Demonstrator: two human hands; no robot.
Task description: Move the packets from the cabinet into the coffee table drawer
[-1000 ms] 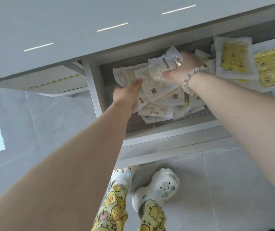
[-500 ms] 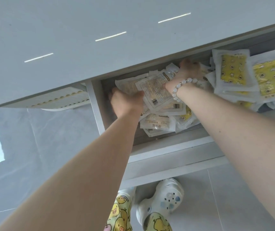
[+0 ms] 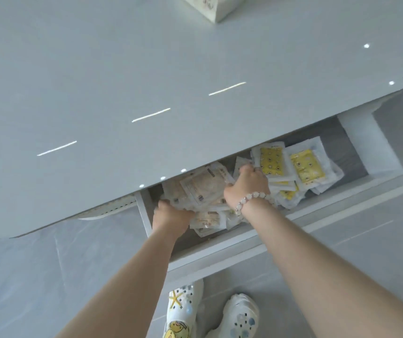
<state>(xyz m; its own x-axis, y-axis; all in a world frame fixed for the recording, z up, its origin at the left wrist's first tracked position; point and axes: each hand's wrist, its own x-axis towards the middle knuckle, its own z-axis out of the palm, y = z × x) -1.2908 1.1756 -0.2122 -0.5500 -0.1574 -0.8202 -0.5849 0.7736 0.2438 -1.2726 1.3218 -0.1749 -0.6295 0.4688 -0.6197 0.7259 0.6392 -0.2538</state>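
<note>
Moved: packets [image 3: 203,189] lowered, now inside the drawer [image 3: 220,250].
Packets: drawer's left end, between left hand [image 3: 171,215] and right hand [image 3: 247,189].
Hands: both grasping them, fingers curled, arms outstretched.

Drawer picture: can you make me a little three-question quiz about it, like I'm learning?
1. True or false: the left hand and the right hand both reach into the open drawer and grip the pale packets.
2. Which wrist wears the bead bracelet? A: left. B: right.
3. Fill in: the spotted packets beside the right hand have ___ middles.

Key: 1 true; 2 B; 3 yellow.
</note>
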